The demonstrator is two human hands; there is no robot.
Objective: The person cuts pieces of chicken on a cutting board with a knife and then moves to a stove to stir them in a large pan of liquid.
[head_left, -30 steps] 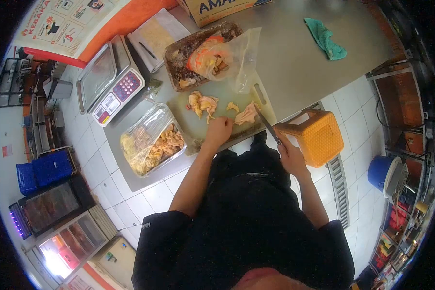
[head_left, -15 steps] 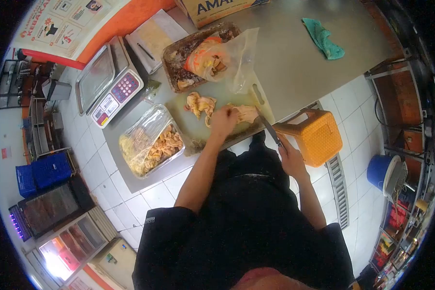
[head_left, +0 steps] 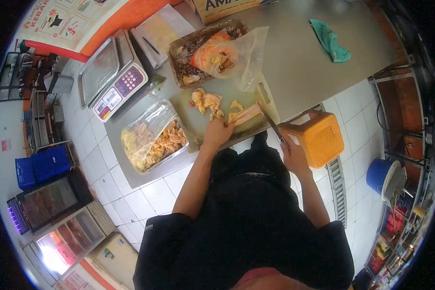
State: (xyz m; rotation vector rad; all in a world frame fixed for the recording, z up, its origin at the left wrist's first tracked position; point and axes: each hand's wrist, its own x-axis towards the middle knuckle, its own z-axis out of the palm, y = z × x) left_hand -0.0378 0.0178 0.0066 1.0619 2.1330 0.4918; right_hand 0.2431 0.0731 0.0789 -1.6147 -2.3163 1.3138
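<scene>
My left hand (head_left: 218, 132) pinches the left end of a long pale strip of chicken skin (head_left: 246, 114) on the cutting board (head_left: 267, 96). My right hand (head_left: 294, 155) is closed round the handle of a knife (head_left: 271, 121). Its blade points up and left, its tip by the strip's right end; whether it touches is too small to tell. A small yellowish scrap (head_left: 236, 105) lies just above the strip. Beyond my left hand sits a crumpled heap of chicken skin (head_left: 207, 102) on the board.
A clear-covered tray of cut pieces (head_left: 154, 137) stands left of the board. Behind are a digital scale (head_left: 123, 87), a brown baking tray (head_left: 176, 72) bearing a plastic bag (head_left: 212, 54), and a carton (head_left: 227, 9). A green cloth (head_left: 329, 41) lies right; an orange stool (head_left: 319, 137) stands beside the table.
My left hand has drawn back toward me and left, to the strip's left end. The strip looks narrower, and the small scrap above it now shows. The knife stays near the right end.
</scene>
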